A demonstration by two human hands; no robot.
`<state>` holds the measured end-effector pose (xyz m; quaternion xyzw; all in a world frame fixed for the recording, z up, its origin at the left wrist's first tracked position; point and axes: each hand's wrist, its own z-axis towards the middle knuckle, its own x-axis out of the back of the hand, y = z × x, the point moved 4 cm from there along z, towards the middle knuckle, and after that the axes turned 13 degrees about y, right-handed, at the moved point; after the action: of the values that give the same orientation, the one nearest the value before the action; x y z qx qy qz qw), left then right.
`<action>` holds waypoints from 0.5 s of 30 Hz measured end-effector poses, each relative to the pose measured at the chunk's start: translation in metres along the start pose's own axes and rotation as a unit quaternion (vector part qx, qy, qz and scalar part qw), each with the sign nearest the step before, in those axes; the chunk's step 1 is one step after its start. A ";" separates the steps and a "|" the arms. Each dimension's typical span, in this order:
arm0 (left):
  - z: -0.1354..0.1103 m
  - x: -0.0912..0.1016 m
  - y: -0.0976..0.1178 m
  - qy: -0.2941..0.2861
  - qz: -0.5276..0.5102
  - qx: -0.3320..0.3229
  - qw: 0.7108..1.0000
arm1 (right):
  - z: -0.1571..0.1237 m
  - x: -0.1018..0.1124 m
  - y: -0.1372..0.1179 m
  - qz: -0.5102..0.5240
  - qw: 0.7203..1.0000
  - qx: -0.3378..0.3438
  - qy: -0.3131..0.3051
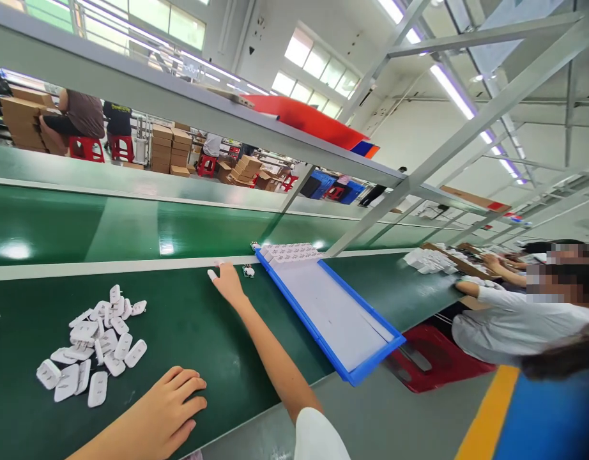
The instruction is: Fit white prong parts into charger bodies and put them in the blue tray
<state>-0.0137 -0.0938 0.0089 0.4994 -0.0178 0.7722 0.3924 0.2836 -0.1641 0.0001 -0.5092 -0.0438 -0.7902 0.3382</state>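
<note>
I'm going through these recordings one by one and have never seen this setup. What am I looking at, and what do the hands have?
This picture comes from a camera worn on a person's head, looking down at their own bare hands, and the scene appears tilted. The person is at a long green conveyor belt. On it lie a loose pile of white plastic pieces, probably plug adapters, and a blue-rimmed tray with rows of similar white pieces at its far end. The left hand rests beside the pile with curled fingers and looks empty, though it could hide something. The right hand is spread near the tray, holding nothing visible. A co-worker in a white shirt is at the right.
</note>
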 end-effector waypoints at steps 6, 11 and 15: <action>-0.002 -0.017 -0.010 0.042 0.038 -0.051 0.997 | 0.097 0.007 0.063 -0.179 0.975 -0.121 -0.042; -0.015 -0.073 -0.031 0.151 0.103 -0.090 0.979 | 0.134 0.009 0.106 -0.262 0.932 -0.228 -0.106; -0.018 -0.092 -0.042 0.139 0.102 -0.041 0.984 | 0.133 -0.002 0.115 -0.261 0.922 -0.245 -0.148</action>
<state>0.0167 -0.1113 -0.0875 0.3661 -0.0454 0.8689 0.3299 0.4537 -0.1961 0.0308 -0.6577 -0.0293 -0.7522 -0.0258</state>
